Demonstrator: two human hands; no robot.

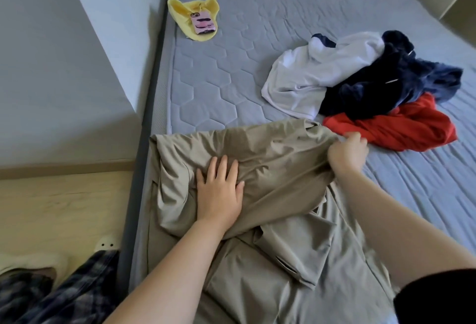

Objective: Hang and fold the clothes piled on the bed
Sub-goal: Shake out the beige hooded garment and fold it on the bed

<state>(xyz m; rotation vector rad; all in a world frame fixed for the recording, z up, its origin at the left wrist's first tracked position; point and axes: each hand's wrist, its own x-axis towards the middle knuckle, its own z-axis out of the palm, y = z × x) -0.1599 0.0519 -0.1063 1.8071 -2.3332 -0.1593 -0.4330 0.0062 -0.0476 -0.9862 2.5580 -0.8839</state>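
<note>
Khaki trousers (270, 158) rumpled, folded; left hand (219, 189) flat, right hand (347, 152) pinching edge.

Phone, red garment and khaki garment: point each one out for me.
phone (203, 22), head view, middle of its pink case.
red garment (401, 130), head view, middle of the crumpled cloth.
khaki garment (278, 148), head view, upper part of the cloth.

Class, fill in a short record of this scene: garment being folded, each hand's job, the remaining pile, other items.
Garment: khaki garment, spread on the bed's near end
Left hand: flat, pressing on it
Right hand: pinching its far right edge
Pile: white garment, navy garment, red garment
Other: phone lying on a yellow cloth
</note>
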